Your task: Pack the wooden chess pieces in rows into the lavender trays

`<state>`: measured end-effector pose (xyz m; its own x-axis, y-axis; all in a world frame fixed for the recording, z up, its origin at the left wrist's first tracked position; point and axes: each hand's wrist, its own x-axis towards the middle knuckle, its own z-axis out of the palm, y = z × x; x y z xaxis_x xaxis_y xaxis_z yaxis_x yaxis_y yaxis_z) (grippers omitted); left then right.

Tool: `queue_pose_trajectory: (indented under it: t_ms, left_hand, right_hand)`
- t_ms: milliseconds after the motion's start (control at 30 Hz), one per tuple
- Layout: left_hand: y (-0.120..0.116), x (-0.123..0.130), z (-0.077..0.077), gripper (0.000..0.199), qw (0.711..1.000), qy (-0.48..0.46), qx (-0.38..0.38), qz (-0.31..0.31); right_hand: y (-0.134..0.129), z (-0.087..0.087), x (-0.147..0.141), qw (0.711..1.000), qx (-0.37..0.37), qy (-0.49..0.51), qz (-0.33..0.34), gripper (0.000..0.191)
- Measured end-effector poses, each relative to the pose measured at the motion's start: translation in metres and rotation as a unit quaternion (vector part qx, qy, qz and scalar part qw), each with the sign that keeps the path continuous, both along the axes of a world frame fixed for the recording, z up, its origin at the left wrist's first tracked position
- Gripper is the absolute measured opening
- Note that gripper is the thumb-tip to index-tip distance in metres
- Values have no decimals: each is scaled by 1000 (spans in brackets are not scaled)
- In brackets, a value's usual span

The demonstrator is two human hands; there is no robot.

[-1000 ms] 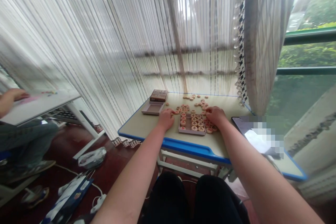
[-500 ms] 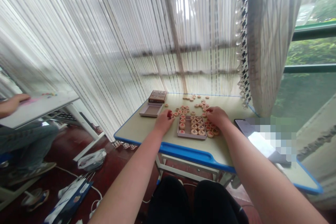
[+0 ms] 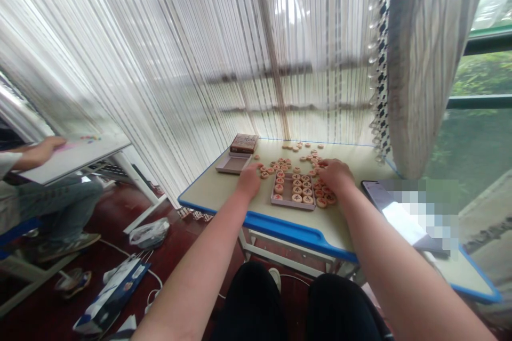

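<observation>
Round wooden xiangqi pieces (image 3: 285, 164) with red and dark characters lie scattered on the desk. In front of me an open shallow box tray (image 3: 293, 204) holds short columns of them at its left and right sides, with a bare strip between. My left hand (image 3: 250, 180) hovers just left of the loose pieces, fingers apart and nothing visible in them; its thumb is partly hidden. Right of the tray, my right hand (image 3: 336, 176) reaches into another cluster, its fingers closed together at a xiangqi piece (image 3: 313, 172). More loose pieces (image 3: 326, 198) lie under and beside that palm.
An empty tray (image 3: 234, 163) and a brown printed box (image 3: 244, 143) sit at the desk's back left. A tablet-like device (image 3: 394, 213) rests at right. String curtains (image 3: 192, 53) hang behind. Another person's hand (image 3: 50, 144) rests on a white table (image 3: 76, 159) at left.
My left hand has drawn slightly left, away from the loose pieces it was touching. My right hand stays among the right cluster, a little farther from the tray. The view has shifted slightly.
</observation>
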<state>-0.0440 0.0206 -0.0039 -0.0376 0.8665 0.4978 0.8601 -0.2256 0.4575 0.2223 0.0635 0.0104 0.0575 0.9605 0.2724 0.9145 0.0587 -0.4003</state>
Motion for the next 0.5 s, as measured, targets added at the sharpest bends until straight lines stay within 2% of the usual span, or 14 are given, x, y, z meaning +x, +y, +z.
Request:
queue_pose_trajectory:
  t_ms: [133, 233, 367, 500]
  left_hand:
    - [1, -1, -1, 52, 1000, 4, -3, 10]
    - [1, 0, -3, 46, 1000, 26, -16, -9]
    - [0, 2, -4, 44, 999, 24, -21, -17]
    - [1, 2, -4, 44, 999, 17, -25, -15]
  right_hand:
    - [-9, 7, 3, 996, 6, 54, -70, 47]
    - [-11, 7, 1, 994, -22, 32, -102, 46]
    - [-3, 1, 3, 997, -38, 9, -63, 40]
    - [5, -5, 8, 995, -44, 67, -56, 40]
